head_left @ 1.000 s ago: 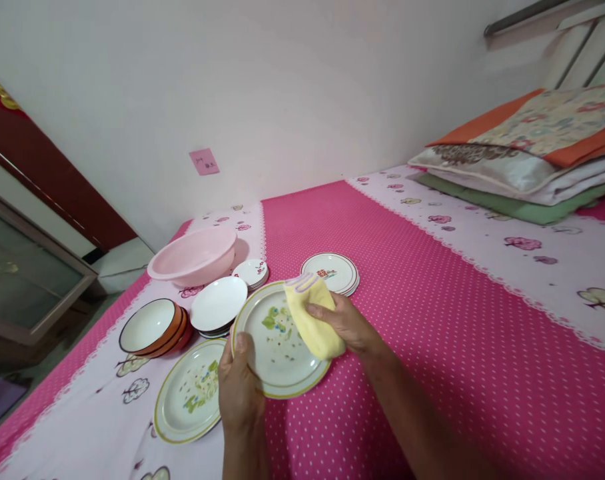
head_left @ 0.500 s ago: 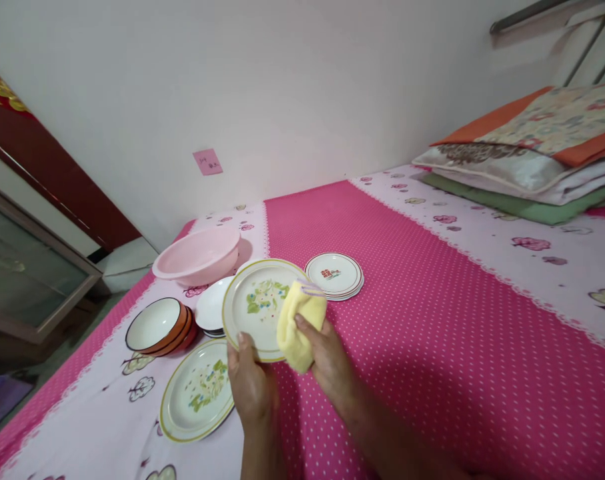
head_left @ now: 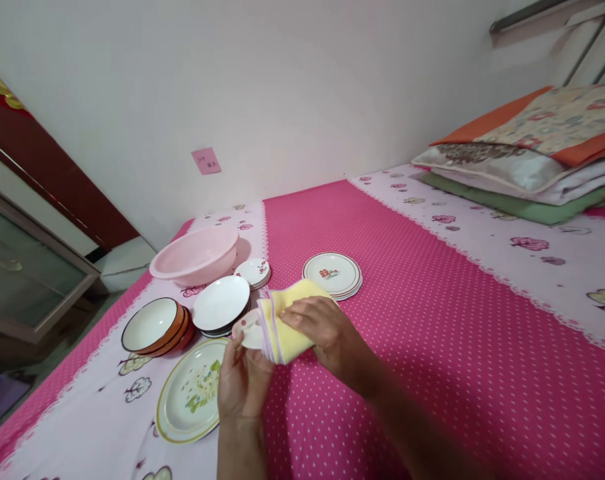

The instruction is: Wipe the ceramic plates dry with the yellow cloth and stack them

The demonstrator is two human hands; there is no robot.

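My left hand point(head_left: 245, 383) grips a white plate point(head_left: 249, 328) with the thumb at its near edge. A small red mark shows on the bit of plate that sticks out; the yellow cloth hides most of it. My right hand point(head_left: 325, 327) presses this yellow cloth point(head_left: 293, 333), which has lilac stripes, against the plate with bent fingers. Left of my left hand, a plate with a yellow-green rim and leaf pattern point(head_left: 192, 393) lies on the bedspread. Beyond the cloth is a stack of red-rimmed plates point(head_left: 335, 273).
A stack of white plates point(head_left: 221, 301) stands beside orange bowls point(head_left: 150, 325). Small flowered dishes point(head_left: 253, 269) are stacked near a pink basin point(head_left: 197, 255). Folded bedding and pillows point(head_left: 522, 163) lie at the right against the wall. The pink dotted bedspread point(head_left: 432, 320) spreads underneath.
The plate in my left hand has turned so its leaf pattern no longer shows. My right hand now lies over the cloth, which covers most of the plate. The small flowered dishes have come into view.
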